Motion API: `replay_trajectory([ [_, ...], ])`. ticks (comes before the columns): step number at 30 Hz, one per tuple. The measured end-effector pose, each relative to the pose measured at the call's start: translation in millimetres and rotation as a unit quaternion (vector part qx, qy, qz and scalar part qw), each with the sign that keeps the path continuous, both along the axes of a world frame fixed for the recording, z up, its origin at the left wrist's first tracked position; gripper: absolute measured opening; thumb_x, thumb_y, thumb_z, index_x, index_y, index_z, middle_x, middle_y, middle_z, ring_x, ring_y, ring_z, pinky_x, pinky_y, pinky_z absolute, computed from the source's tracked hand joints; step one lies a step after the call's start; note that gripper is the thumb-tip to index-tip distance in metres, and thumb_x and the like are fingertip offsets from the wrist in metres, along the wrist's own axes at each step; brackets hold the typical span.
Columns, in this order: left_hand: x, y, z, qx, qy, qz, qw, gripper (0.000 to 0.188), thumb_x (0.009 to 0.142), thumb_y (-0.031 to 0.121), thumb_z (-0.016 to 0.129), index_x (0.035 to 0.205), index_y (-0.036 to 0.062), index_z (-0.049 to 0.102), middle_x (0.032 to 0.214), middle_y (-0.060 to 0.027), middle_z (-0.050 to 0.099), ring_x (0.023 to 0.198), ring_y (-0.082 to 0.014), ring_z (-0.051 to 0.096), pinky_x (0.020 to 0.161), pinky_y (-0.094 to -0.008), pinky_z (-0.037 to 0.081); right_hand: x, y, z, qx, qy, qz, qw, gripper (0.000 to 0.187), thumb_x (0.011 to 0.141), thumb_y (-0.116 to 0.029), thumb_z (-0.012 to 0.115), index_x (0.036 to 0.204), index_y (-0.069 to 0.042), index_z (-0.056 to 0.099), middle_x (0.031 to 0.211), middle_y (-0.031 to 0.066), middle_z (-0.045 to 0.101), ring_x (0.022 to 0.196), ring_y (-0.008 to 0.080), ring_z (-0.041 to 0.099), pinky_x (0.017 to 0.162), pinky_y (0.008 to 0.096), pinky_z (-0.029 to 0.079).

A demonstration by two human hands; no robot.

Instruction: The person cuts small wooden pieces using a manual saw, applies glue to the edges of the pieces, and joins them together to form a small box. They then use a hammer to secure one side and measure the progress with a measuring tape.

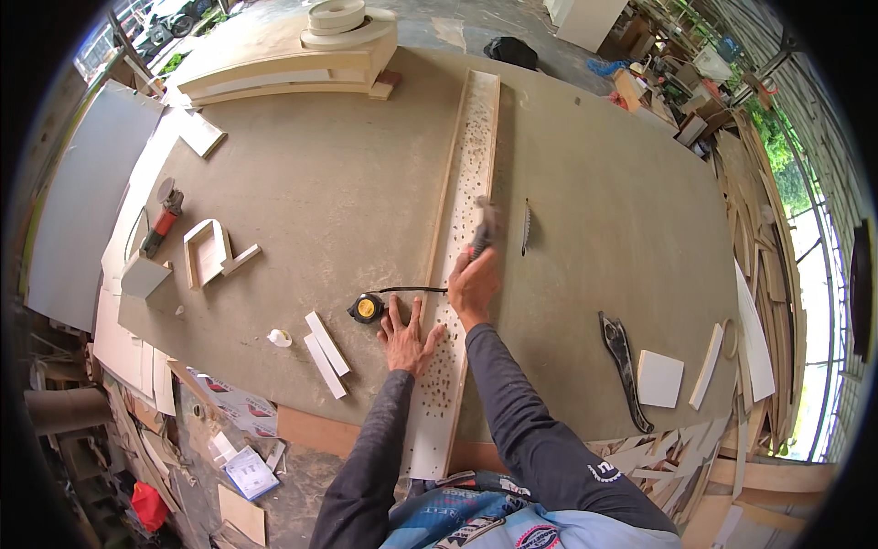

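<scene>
A long white board (468, 151) covered with dark spots runs away from me across the table, narrow wooden strips along its edges. Over its middle, my right hand (474, 288) grips a hammer (487, 220); motion blurs the head, so its exact shape is unclear. My left hand (409, 339) lies flat with fingers spread, across the board's left edge. Just left of those fingers sits a black tape measure (367, 308) with a yellow centre. A thin dark strip (412, 290) stretches from it to the board. Right of the board lies a narrow toothed blade (526, 227).
The big table (604, 201) also bears an angle grinder (163, 222), a D-shaped wooden frame (207, 254), white strips (326, 355), a small white bottle (280, 338), a curved black tool (624, 371) and a white block (659, 379). A curved wooden piece (283, 69) stands far left.
</scene>
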State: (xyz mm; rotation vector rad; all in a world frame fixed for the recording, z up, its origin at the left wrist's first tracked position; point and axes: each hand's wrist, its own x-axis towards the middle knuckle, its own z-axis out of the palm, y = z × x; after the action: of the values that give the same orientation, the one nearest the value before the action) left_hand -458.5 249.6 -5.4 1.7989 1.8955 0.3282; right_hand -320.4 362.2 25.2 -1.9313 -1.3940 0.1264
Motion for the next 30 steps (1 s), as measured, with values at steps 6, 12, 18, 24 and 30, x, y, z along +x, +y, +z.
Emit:
replay_trajectory([
  [6,-4.2,-0.6,-0.4,-0.010,0.002,0.004,1.000,0.082,0.091,0.065,0.060,0.160,0.0254,0.039,0.171,-0.0157,0.012,0.144,-0.0432,0.029,0.114,-0.0614,0.027,3.6,20.2,32.0,0.020,0.021,0.030,0.999,0.030,0.105,-0.031,0.052,0.111,-0.002,0.047,0.081,0.0241,0.070,0.070,0.0458,0.067,0.061,0.0567,0.050],
  [12,-1.1,-4.7,-8.5,0.009,-0.026,0.007,1.000,0.082,0.090,0.068,0.061,0.160,0.0304,0.041,0.171,-0.0141,0.011,0.145,-0.0469,0.025,0.114,-0.0654,0.024,9.5,1.5,3.0,-0.096,-0.106,0.043,0.989,0.030,0.104,-0.031,0.053,0.108,-0.001,0.048,0.079,0.0245,0.070,0.076,0.0465,0.069,0.062,0.0538,0.052],
  [18,-2.8,-1.6,2.8,-0.003,-0.016,0.006,1.000,0.081,0.091,0.065,0.060,0.160,0.0262,0.041,0.171,-0.0161,0.011,0.145,-0.0447,0.027,0.115,-0.0628,0.025,8.7,-0.7,24.7,0.088,-0.014,0.028,0.996,0.034,0.104,-0.034,0.052,0.109,0.000,0.047,0.081,0.0271,0.070,0.076,0.0470,0.069,0.067,0.0578,0.052],
  [24,-2.5,-5.4,0.2,0.001,-0.024,0.006,1.000,0.079,0.092,0.063,0.061,0.159,0.0259,0.042,0.171,-0.0160,0.011,0.146,-0.0457,0.025,0.116,-0.0641,0.023,25.7,22.4,7.4,-0.186,-0.106,0.110,0.971,0.033,0.103,-0.035,0.053,0.107,-0.002,0.051,0.084,0.0267,0.072,0.078,0.0467,0.072,0.073,0.0571,0.054],
  [30,-1.3,-4.2,3.6,-0.008,-0.006,0.004,1.000,0.079,0.093,0.064,0.060,0.159,0.0250,0.042,0.171,-0.0166,0.011,0.142,-0.0477,0.029,0.113,-0.0653,0.026,39.3,92.3,-11.1,-0.071,-0.035,0.008,0.997,0.038,0.103,-0.040,0.052,0.101,-0.002,0.054,0.079,0.0269,0.070,0.076,0.0472,0.069,0.071,0.0576,0.052],
])
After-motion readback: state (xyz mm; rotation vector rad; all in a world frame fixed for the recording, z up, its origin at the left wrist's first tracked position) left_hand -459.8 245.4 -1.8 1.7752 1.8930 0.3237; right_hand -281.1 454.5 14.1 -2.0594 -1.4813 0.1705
